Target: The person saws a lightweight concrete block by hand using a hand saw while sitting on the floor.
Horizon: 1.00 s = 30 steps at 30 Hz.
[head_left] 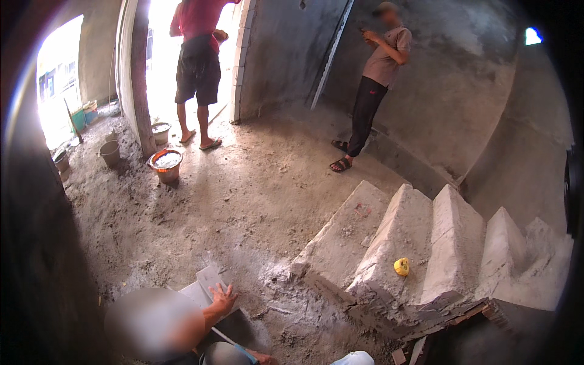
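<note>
Neither of my hands shows in the head view. At the lower left a co-worker, whose head is blurred, crouches low. One hand of this co-worker (pixel 222 298) lies with fingers spread on a flat pale grey board or tile (pixel 196 294). The co-worker's other hand (pixel 263 359) is partly cut off by the lower edge, beside a thin bluish strip (pixel 243 353). What that hand holds, if anything, I cannot make out. A pale rounded shape (pixel 354 359) at the bottom edge is too cut off to name.
Rough concrete steps (pixel 389 234) rise at the right, with a yellow tape measure (pixel 401 266) on one. An orange-rimmed bucket (pixel 166 165) and several other buckets stand at the left. One person (pixel 199 67) stands in the doorway, another (pixel 377 79) by the wall.
</note>
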{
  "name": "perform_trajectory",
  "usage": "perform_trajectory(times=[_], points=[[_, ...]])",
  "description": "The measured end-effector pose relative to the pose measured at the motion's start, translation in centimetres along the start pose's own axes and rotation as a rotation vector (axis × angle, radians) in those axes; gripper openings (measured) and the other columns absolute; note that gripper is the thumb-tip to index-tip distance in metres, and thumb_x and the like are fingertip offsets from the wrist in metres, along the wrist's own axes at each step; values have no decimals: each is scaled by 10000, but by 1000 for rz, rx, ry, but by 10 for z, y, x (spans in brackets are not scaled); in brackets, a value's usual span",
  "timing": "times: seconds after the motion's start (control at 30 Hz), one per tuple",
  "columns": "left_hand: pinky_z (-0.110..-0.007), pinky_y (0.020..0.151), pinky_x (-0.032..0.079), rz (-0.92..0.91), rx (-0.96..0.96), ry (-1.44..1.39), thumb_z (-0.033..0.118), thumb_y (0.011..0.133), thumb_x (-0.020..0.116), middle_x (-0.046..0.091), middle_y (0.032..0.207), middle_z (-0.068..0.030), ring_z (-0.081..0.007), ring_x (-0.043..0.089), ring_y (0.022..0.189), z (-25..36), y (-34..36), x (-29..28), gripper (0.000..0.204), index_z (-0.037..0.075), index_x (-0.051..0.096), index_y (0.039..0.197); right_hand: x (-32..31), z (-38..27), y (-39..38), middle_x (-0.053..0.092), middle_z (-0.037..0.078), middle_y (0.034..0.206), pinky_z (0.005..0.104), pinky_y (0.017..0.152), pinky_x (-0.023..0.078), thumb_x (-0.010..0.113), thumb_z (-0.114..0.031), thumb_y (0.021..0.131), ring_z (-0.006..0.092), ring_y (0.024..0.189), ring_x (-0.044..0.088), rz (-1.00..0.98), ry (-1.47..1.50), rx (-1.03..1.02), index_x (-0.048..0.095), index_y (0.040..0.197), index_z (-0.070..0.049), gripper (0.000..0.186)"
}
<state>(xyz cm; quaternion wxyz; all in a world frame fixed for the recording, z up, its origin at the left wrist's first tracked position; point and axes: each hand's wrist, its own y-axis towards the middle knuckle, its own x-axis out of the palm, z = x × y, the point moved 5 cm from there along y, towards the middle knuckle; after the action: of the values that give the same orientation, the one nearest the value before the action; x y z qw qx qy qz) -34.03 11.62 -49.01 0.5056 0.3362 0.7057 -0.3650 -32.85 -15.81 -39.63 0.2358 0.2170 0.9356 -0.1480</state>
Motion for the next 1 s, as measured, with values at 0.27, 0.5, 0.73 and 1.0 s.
perform_trajectory(times=[0.27,0.5,0.73,1.0], points=[[-780,898,423,-418,91,-54,430,546,918,187,1596,-60,-625,175,1363,-7,-19,-35,1177,345,271,1525,-8,-6,5,697,230,1007,458,743,563,656,-328,904,411,877,693,16,31,-30,641,1262,-127,411],[-736,994,356,-299,280,-23,406,785,747,268,1571,-41,-551,232,1381,-13,-21,-20,882,355,278,1530,-13,-6,4,698,229,1005,455,742,563,659,-327,901,410,877,694,25,39,-28,645,1255,-125,407],[-763,1082,157,-202,282,112,284,776,737,392,1493,-91,-528,312,1359,-10,19,-29,848,377,322,1509,-12,0,0,699,228,1003,452,742,563,662,-325,899,409,876,694,33,43,-19,650,1248,-122,404],[-769,1101,12,17,130,197,286,1008,414,390,1508,-54,-511,291,1400,-43,130,-110,496,383,357,1490,-11,1,1,700,228,1000,448,741,564,666,-323,896,408,875,695,40,54,-20,655,1240,-118,400]])
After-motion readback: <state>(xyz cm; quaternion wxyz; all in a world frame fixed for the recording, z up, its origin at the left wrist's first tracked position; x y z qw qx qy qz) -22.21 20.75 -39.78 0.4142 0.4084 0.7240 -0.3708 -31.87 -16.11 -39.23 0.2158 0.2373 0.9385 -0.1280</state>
